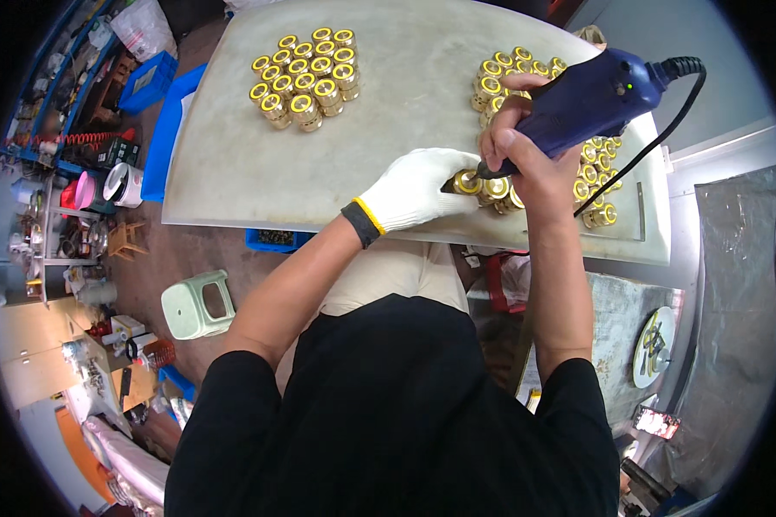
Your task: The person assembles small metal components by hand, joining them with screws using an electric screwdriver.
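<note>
My left hand (pixel 422 191), in a white knit glove with a yellow-edged dark cuff, grips a short brass cylinder (pixel 466 181) with a yellow-ringed top, near the table's front edge. My bare right hand (pixel 530 155) is wrapped round a dark blue corded power tool (pixel 588 105) with a green light. Its narrow tip points down left at the gripped cylinder's top; whether they touch I cannot tell. Just right of that cylinder stand a few similar brass cylinders (pixel 496 189), partly behind the tool and my right hand.
A group of brass cylinders (pixel 303 82) stands at the table's (pixel 397 77) far left. More brass cylinders (pixel 601 172) stand right of my right hand. The tool's black cable (pixel 677 121) loops down on the right. A pale green stool (pixel 198 306) and blue bin (pixel 272 239) are below left.
</note>
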